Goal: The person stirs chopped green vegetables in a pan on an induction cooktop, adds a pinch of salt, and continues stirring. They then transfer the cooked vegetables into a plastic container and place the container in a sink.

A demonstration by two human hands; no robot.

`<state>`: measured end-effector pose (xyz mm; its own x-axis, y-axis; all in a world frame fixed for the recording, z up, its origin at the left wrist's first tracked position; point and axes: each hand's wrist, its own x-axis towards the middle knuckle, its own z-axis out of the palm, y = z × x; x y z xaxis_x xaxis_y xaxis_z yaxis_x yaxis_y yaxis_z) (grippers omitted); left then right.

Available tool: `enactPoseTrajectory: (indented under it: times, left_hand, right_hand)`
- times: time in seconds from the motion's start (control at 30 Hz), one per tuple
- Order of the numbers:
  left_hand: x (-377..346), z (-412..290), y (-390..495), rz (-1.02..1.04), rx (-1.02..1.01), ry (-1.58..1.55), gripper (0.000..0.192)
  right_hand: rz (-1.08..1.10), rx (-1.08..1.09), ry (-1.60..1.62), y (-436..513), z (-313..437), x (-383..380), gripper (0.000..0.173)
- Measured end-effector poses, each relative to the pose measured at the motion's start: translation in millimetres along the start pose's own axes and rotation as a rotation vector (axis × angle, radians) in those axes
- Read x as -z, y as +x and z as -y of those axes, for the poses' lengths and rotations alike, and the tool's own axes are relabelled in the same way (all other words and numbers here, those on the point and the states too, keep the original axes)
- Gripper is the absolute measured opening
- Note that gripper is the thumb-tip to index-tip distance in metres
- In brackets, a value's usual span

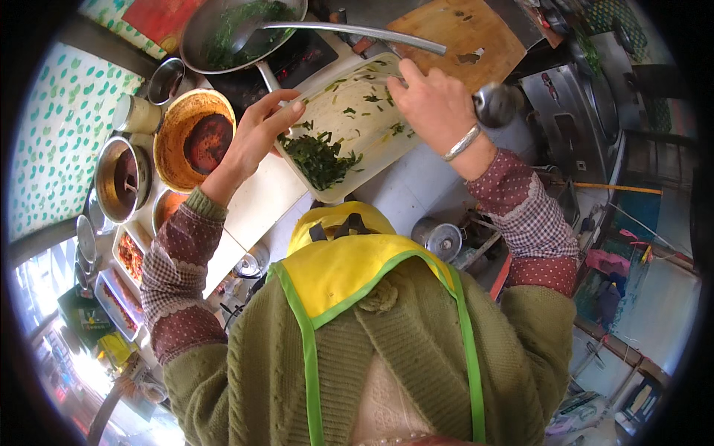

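My left hand (259,131) grips the left end of a translucent plastic container (385,139), thumb over its rim. At the container's far right end my right hand (435,106) holds the rim, a bracelet on its wrist. Chopped green leaves (321,161) are heaped in the near left corner, and scattered bits cling to the bottom. Beyond the container, a frying pan (195,42) holds more chopped greens, and a metal ladle (357,29) rests in it, its handle reaching right towards my right hand. Whether the handle touches that hand, I cannot tell.
Under the pan is a black cooktop (312,56). A wooden cutting board (491,39) lies at the upper right. Left stand a stained brown basin (167,139), a metal pot (103,184) and trays of red food (129,257). A lidded metal pot (440,240) stands lower down.
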<state>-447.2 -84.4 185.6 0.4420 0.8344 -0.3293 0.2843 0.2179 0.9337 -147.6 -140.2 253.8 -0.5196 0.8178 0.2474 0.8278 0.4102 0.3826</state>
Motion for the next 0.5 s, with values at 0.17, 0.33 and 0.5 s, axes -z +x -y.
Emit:
enactPoseTrajectory:
  times: [0.17, 0.33, 0.5]
  left_hand:
    - [-0.8, -1.8, 2.6, -0.006, -0.066, 0.012, 0.064]
    - [-10.3, -5.3, 11.2, 0.021, -0.144, -0.101, 0.058]
    - [-34.0, -8.7, 28.3, 0.036, -0.191, -0.207, 0.056]
  right_hand:
    - [0.145, -0.052, -0.007, -4.5, -2.6, 6.0, 0.008]
    - [0.021, -0.115, 0.1, -7.4, -12.9, 21.6, 0.021]
    - [-0.128, -0.337, 0.484, -55.5, -47.6, 38.0, 0.014]
